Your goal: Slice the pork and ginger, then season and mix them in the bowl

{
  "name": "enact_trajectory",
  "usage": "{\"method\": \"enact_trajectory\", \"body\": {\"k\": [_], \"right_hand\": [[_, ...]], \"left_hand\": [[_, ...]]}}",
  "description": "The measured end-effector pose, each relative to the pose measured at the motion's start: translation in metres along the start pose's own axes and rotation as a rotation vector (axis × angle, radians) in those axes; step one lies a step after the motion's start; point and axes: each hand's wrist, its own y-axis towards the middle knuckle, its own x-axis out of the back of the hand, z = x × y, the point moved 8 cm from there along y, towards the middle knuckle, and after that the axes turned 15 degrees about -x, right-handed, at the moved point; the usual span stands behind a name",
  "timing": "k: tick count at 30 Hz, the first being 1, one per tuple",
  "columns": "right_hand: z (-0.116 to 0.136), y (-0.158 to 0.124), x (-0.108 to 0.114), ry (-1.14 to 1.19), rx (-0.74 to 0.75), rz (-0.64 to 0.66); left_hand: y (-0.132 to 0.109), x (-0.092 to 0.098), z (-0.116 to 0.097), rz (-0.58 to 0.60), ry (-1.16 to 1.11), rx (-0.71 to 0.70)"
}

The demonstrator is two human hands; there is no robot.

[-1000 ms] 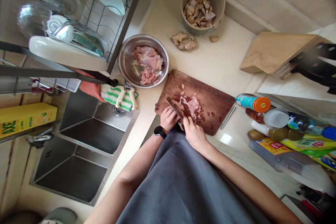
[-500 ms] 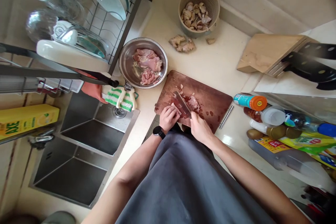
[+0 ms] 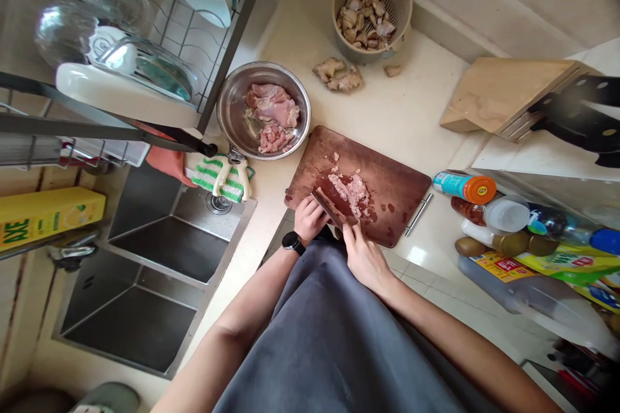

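My right hand (image 3: 364, 257) is closed around the handle of a knife (image 3: 329, 206). Its broad blade points up and left across the near edge of a brown cutting board (image 3: 392, 184). Close against the blade's left side is my left hand (image 3: 309, 219), fingers curled together; what they hold, if anything, is hidden. Beyond the blade, chopped pink raw meat (image 3: 352, 192) lies on the board with a few small scraps. A steel bowl (image 3: 225, 117) past the board's left corner holds larger pieces of raw meat (image 3: 272, 106).
Ginger (image 3: 339, 74) and a strainer basket (image 3: 339, 32) of garlic cloves stand at the back. On the right are a knife block (image 3: 494, 93) and several bottles (image 3: 469, 187). A double sink (image 3: 165, 248), a striped cloth (image 3: 230, 181) and a dish rack (image 3: 232, 45) occupy the left.
The knife and my right hand have moved left and toward my body, bringing the blade up to my left hand. More of the chopped meat is uncovered and it lies more spread out.
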Motion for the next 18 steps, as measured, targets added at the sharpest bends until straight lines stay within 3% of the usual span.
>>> {"method": "enact_trajectory", "body": {"k": [9, 15, 18], "right_hand": [[0.039, 0.046, 0.044, 0.0, 0.01, -0.073], [0.005, 0.019, -0.001, -0.076, -0.04, 0.08], [0.012, 0.027, 0.005, -0.055, -0.028, 0.073]], "left_hand": [[-0.003, 0.001, 0.005, -0.026, -0.013, 0.024], [-0.001, 0.0, -0.001, -0.025, 0.042, -0.031], [-0.001, -0.001, 0.0, -0.016, 0.044, -0.017]]}}
